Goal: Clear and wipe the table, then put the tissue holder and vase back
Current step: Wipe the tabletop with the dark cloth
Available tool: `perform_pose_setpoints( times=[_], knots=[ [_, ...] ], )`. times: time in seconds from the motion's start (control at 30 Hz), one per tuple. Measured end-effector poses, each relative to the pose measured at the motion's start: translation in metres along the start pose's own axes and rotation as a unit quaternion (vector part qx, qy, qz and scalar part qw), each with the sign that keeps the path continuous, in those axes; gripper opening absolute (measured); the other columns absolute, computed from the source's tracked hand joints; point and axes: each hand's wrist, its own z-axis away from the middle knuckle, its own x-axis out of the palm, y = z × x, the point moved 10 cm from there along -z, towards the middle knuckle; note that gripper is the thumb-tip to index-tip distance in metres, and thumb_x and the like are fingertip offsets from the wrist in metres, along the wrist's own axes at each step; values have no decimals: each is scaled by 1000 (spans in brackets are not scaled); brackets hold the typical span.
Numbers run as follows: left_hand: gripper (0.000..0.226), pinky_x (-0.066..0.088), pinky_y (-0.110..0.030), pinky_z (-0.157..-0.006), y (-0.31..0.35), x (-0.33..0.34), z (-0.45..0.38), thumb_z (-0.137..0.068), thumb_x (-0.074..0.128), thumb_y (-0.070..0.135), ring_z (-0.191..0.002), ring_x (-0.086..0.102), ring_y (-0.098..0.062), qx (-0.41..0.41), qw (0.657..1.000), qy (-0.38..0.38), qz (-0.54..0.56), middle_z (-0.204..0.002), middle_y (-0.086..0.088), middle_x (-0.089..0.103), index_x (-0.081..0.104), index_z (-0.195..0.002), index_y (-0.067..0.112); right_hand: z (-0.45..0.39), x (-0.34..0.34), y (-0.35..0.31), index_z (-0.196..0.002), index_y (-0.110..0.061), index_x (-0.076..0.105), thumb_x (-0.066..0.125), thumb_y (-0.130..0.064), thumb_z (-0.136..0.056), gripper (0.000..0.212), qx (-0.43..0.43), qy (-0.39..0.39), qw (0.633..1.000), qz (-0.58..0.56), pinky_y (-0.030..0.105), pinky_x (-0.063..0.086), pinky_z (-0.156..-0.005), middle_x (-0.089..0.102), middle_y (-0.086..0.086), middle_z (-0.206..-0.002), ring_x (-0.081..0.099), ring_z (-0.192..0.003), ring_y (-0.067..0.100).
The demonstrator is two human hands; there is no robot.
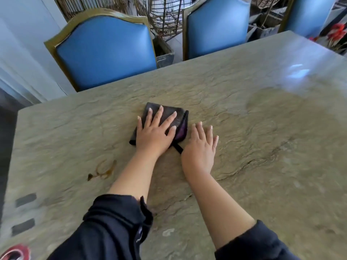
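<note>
A folded dark cloth with a purple inner layer lies near the middle of the stone-patterned table. My left hand presses flat on top of it, fingers spread and straight. My right hand lies flat on the bare tabletop just right of the cloth, fingers straight. A black loop of the cloth sticks out between the two hands. A brown ring-shaped stain marks the table to the left of my left forearm. No tissue holder or vase is in view.
Three blue padded chairs stand along the far edge: one at the left, one in the middle, one at the right. Wicker items sit behind them. Red flowers show at the far right. A red and white object pokes in at the bottom left corner.
</note>
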Motion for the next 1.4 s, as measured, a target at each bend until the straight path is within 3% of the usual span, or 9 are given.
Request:
perform_pose_setpoints(
  times=[0.17,0.3,0.5,0.73,0.9,1.03,1.13,1.23,1.4],
  knots=[
    [51,-6,-52,-117,-79,-11,-12,-96,14,56,-148,-9,-21,-107,994,18,8,-162,9,-3,8,-146,53,10,12,-17,-154,-16,1,17,-10,-97,59,-22,4,999,34,41,-9,-120,-7,0,-162,-14,-148,24],
    [52,-6,-51,-118,-75,-9,25,-97,12,52,-148,-11,-27,-150,988,14,12,-162,4,-5,3,-148,48,10,13,-21,-154,-14,2,18,-10,-96,60,-22,-3,998,55,43,-8,-120,-4,1,-162,-12,-148,26],
    [52,-6,-49,-118,-28,-3,75,-97,19,54,-148,-8,-24,3,1000,22,-8,-162,7,-4,8,-147,50,20,8,-15,-152,-16,17,25,-7,-98,55,-26,8,999,-17,33,-3,-121,7,-3,-162,-4,-149,18],
    [51,-6,-49,-119,-69,-6,48,-97,14,53,-148,-9,-25,-81,997,12,11,-162,7,-4,7,-147,51,54,12,-17,-153,-12,15,25,-3,-96,58,-66,15,998,-13,30,-5,-121,5,0,-162,-5,-149,16],
    [52,-5,-47,-119,-31,-1,126,-98,19,51,-148,-8,-27,-38,998,43,-2,-162,3,-3,9,-149,46,50,12,-25,-152,-8,19,29,0,-93,60,-82,14,996,-31,31,-7,-120,10,4,-162,-2,-149,17],
    [53,-7,-46,-119,-18,9,155,-99,22,51,-148,-12,-24,-17,999,-11,25,-162,4,-9,7,-150,43,54,2,-21,-146,-8,36,31,3,-94,53,-69,5,989,-128,35,-4,-120,24,6,-158,4,-149,21],
    [52,10,-48,-119,-35,-13,164,-98,36,40,-148,11,-23,-5,988,44,151,-160,-2,17,30,-148,29,78,-2,-35,-147,-10,34,35,2,-92,57,-71,4,992,-101,40,-7,-119,20,5,-160,-1,-149,23],
    [58,20,-48,-116,-91,-33,191,-91,26,37,-141,31,-28,-100,972,145,155,-152,-10,37,42,-143,14,117,3,-73,-146,-11,36,39,-7,-94,53,-140,9,987,-81,38,-2,-122,26,6,-157,8,-148,24],
    [51,6,-49,-119,-193,-30,233,-98,35,25,-147,13,-31,-250,959,130,43,-157,-14,23,38,-144,6,134,48,-99,-154,-20,1,18,-51,-99,66,-134,-66,987,66,48,-11,-118,-7,5,-162,-13,-148,27]
  ],
)
